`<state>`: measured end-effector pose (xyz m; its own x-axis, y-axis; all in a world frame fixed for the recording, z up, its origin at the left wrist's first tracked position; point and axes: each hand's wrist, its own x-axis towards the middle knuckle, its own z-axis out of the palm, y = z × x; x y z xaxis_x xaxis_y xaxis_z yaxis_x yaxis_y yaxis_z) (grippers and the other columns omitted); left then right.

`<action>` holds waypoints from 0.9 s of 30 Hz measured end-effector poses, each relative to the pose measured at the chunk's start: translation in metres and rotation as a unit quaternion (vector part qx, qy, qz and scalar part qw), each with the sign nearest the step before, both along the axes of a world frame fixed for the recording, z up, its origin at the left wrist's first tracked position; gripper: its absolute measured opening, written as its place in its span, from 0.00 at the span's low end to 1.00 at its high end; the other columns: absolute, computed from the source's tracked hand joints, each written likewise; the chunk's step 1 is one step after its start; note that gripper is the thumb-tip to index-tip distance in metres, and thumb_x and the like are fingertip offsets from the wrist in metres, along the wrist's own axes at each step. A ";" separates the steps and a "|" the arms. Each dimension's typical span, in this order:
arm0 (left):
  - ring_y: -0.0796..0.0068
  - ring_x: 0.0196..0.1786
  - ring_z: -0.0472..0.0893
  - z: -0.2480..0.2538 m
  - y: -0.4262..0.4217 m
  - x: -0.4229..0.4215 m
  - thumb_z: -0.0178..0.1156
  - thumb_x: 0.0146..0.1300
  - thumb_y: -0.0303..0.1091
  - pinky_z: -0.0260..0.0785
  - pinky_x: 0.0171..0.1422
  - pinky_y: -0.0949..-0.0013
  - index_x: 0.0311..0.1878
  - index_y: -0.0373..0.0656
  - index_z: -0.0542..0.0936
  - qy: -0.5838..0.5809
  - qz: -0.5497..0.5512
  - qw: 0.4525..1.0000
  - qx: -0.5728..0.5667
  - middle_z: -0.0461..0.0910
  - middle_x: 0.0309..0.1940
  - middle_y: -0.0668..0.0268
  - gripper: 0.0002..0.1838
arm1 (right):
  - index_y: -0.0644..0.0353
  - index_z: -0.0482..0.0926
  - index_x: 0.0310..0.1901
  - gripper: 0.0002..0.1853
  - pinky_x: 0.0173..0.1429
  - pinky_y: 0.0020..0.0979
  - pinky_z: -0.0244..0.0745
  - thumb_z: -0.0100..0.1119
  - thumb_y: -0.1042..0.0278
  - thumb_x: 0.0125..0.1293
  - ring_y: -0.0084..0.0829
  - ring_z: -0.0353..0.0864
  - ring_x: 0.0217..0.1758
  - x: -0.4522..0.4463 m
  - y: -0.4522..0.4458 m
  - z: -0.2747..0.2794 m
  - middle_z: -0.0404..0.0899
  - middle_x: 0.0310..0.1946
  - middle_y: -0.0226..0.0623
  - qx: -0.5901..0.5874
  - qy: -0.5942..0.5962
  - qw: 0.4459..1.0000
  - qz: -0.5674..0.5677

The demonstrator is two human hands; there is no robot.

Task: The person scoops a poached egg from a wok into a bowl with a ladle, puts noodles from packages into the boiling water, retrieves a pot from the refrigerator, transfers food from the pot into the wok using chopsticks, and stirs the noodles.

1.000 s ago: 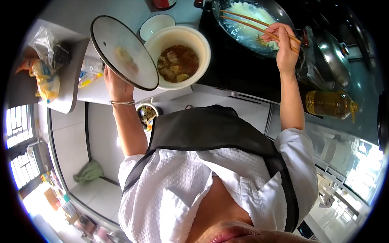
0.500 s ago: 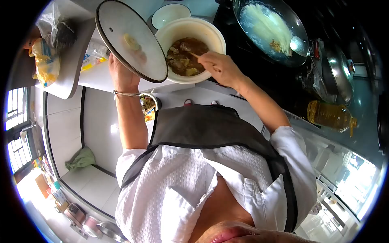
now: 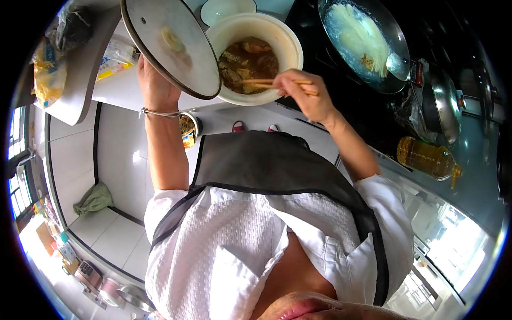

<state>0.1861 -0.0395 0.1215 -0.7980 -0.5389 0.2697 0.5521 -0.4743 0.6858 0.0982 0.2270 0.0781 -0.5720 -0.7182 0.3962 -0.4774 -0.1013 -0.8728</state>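
A glass lid [image 3: 169, 45] with a dark rim is tilted up at the left of a white pot [image 3: 292, 40]. My left hand [image 3: 158, 88] grips the lid, its fingers partly hidden behind the glass. Brown broth with chunks of food [image 3: 249, 57] fills the bottom of the pot. My right hand [image 3: 309, 95] is closed round a pair of wooden chopsticks [image 3: 260, 84], whose tips reach into the broth near the pot's front side.
A wok [image 3: 397, 32] with pale food and a ladle [image 3: 396, 64] stands on the black stove to the right. Nearby are a steel lid [image 3: 445, 101] and an oil bottle [image 3: 426, 158]. A white bowl [image 3: 226, 10] sits behind the pot; a bin [image 3: 190, 128] stands below.
My right hand has moved right and slightly down, bringing the chopsticks from the middle of the broth toward its front. My left hand still holds the lid up.
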 end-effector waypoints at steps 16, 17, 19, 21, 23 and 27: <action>0.64 0.33 0.76 -0.010 -0.010 -0.001 0.50 0.65 0.43 0.72 0.32 0.64 0.45 0.37 0.69 0.023 -0.012 0.999 -0.022 0.75 0.35 0.58 0.17 | 0.63 0.76 0.38 0.06 0.37 0.23 0.72 0.53 0.72 0.63 0.30 0.79 0.31 -0.009 0.011 -0.020 0.78 0.31 0.38 0.001 0.152 0.983 -0.099; 0.64 0.33 0.76 -0.011 -0.011 -0.001 0.50 0.65 0.43 0.72 0.32 0.63 0.46 0.37 0.69 0.021 -0.006 0.999 -0.025 0.75 0.35 0.58 0.17 | 0.64 0.76 0.37 0.07 0.37 0.22 0.72 0.51 0.71 0.65 0.27 0.79 0.31 -0.009 0.010 -0.022 0.78 0.30 0.37 -0.028 0.119 0.988 -0.098; 0.64 0.33 0.76 -0.011 -0.010 0.000 0.50 0.65 0.43 0.72 0.33 0.63 0.46 0.37 0.70 0.033 -0.022 0.999 -0.025 0.75 0.35 0.58 0.17 | 0.65 0.75 0.37 0.08 0.37 0.21 0.73 0.49 0.70 0.66 0.25 0.79 0.31 -0.011 0.011 -0.021 0.78 0.30 0.36 -0.056 0.085 0.990 -0.097; 0.64 0.34 0.76 -0.011 -0.010 0.000 0.51 0.65 0.43 0.72 0.34 0.63 0.46 0.37 0.70 0.045 -0.039 0.998 -0.025 0.75 0.36 0.58 0.17 | 0.67 0.75 0.37 0.12 0.36 0.20 0.73 0.44 0.67 0.69 0.20 0.78 0.30 -0.016 0.012 -0.012 0.77 0.29 0.33 -0.116 -0.013 0.991 -0.071; 0.64 0.34 0.76 -0.010 -0.008 -0.002 0.51 0.65 0.43 0.72 0.34 0.64 0.47 0.37 0.70 0.029 -0.010 0.999 -0.018 0.75 0.36 0.58 0.17 | 0.67 0.75 0.37 0.13 0.36 0.20 0.74 0.43 0.66 0.70 0.20 0.78 0.30 -0.021 0.011 -0.011 0.77 0.29 0.32 -0.116 -0.018 0.989 -0.085; 0.65 0.34 0.76 -0.010 -0.006 -0.001 0.51 0.65 0.42 0.72 0.35 0.64 0.47 0.37 0.70 0.027 -0.025 0.999 -0.019 0.75 0.36 0.58 0.17 | 0.65 0.74 0.38 0.13 0.35 0.20 0.74 0.44 0.64 0.69 0.21 0.78 0.28 -0.020 -0.002 -0.009 0.77 0.32 0.32 -0.093 -0.047 0.991 -0.083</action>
